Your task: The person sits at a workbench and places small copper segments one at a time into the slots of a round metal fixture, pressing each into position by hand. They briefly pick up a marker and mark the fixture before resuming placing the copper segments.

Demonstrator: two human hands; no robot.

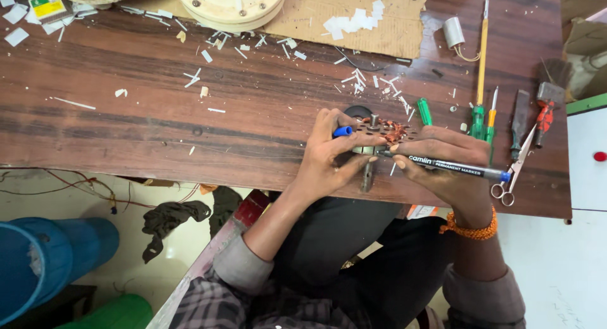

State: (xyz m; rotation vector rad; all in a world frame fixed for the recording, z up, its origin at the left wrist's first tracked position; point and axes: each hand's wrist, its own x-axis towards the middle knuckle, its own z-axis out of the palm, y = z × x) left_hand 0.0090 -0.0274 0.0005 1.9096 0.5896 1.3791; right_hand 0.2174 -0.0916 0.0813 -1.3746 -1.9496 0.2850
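At the frame's centre, the left hand is gripping a blue marker cap and steadying a round perforated metal motor part, while the right hand is grasping a black permanent marker against it.

Left hand palm down, fingers curled, index extended toward centre. Right hand beside it, fingers bent inward, fingertips nearly meeting left ones. Both forearms angled in, sleeves pushed up.

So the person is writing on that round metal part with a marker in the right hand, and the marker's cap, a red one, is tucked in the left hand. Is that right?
Not quite: the head view shows the cap is blue, not red. It is tucked in the left hand, while the right hand holds the marker with its tip at the round metal part on the wooden table.
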